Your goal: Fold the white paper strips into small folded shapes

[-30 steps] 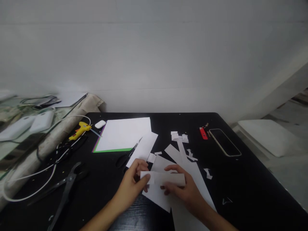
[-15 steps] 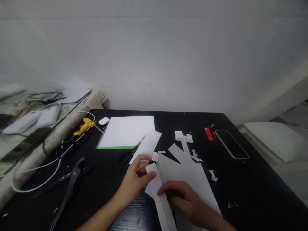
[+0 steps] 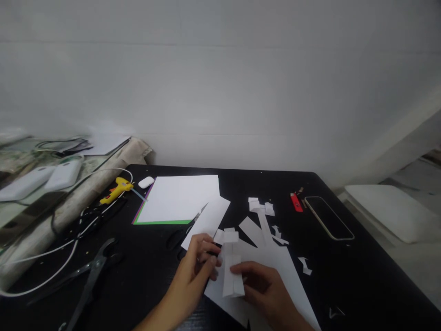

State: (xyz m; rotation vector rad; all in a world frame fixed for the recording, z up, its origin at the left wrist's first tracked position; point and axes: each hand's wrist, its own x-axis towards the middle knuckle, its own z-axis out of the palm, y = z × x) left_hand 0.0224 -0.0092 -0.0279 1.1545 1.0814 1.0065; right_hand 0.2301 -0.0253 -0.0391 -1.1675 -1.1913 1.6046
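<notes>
A folded white paper strip (image 3: 233,248) stands out over a large white sheet, its wider folded end toward me and a small folded tab at its far end. My right hand (image 3: 265,285) pinches the strip from the right, the index finger lying on top and the thumb hidden beneath. Just left of the strip is my left hand (image 3: 198,266), its fingers loosely curved and apart, with nothing seen in them. Under both lies the large white sheet (image 3: 285,271). Beyond the left hand, a cut paper piece (image 3: 206,223) partly covers a pair of scissors (image 3: 174,239).
Folded paper pieces (image 3: 262,207) and scraps (image 3: 305,265) lie to the right. Farther right are a red lighter (image 3: 296,202) and a phone (image 3: 329,218). Leftward are stacked sheets (image 3: 179,197), a yellow glue gun (image 3: 117,191), a white cable (image 3: 74,248) and large pliers (image 3: 96,266).
The long paper strip has been turned and now shows folds with a tab at its far end. My left hand has let go of it; the right still holds it.
</notes>
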